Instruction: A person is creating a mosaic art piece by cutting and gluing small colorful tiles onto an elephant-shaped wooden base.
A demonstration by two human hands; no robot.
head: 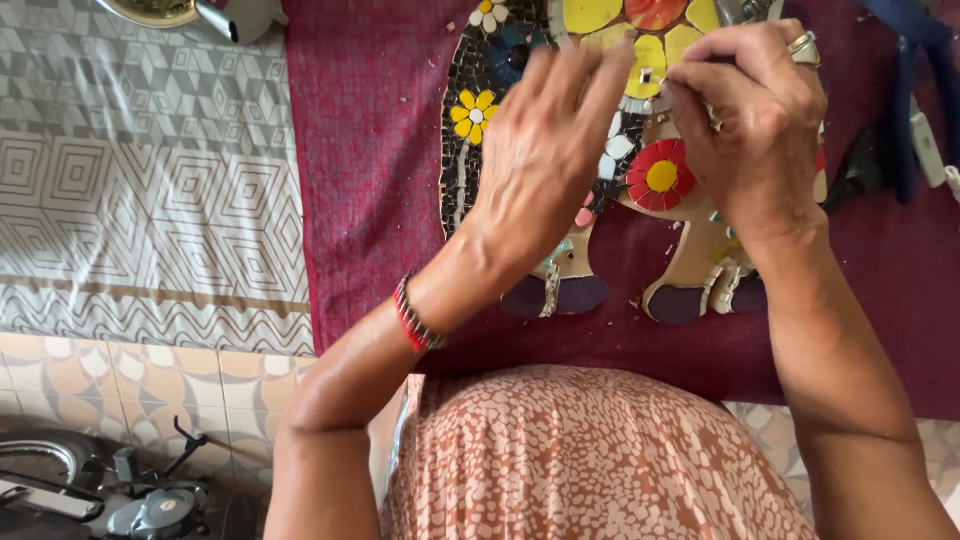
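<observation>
A dark red cloth (370, 150) covered the tabletop across the upper right of the frame, and beside it, at the upper left, lay a grey mat with a geometric pattern (140, 180). My patterned brown-and-white dress (590, 460) filled the bottom centre. Tan floor tiles (110, 380) showed at the lower left, with a bicycle (110, 495) parked in the corner below them.

On the red cloth, in the upper middle of the frame, lay the mosaic piece (505, 90), its left edge dark with small black tiles and dotted with a yellow flower (474, 113). A red flower with a yellow centre (660, 176) sat between my two hands, and purple feet-like tiles (676, 302) marked the mosaic's lower end.

My left hand (545, 150) hovered over the middle of the mosaic, its fingers (590, 80) stretched out and loose, somewhat blurred, holding nothing that I could see. A red bracelet (413, 316) circled that wrist. My right hand (760, 120) sat over the mosaic's right side, fingers curled and pinched together near the yellow tiles; whether they gripped a small piece I cannot tell. A ring (803, 46) sat on that hand. Blue-handled pliers (915, 90) lay at the far upper right on the cloth.
</observation>
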